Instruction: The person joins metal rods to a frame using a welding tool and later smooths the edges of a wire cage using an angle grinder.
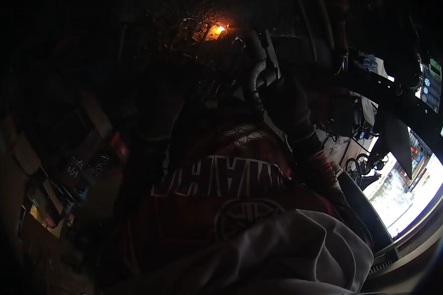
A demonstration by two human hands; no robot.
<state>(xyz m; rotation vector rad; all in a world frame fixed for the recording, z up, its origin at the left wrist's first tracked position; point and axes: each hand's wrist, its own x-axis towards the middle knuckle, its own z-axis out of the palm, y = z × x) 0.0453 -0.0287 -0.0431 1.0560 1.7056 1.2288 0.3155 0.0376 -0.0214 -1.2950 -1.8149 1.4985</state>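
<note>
Most of the view is very dark. At the top centre a small spot of metal glows orange [216,32], with dark, rough metal around it. Just right of this glow, my right hand [286,101], in a dark glove, is closed around a dark tool with a curved bar [256,73] and a straight flat bar beside it; its exact kind is unclear. What seems to be my left hand [156,110] is a faint shape in the shadow left of centre. Its fingers, and anything in them, are lost in the dark.
Dark bars and hoses [325,29] hang at the upper right. Beyond them a bicycle [364,164] stands near a bright opening [408,191]. A display panel [430,86] shows at the far right. On the left are dim boxes and a yellow item [44,216].
</note>
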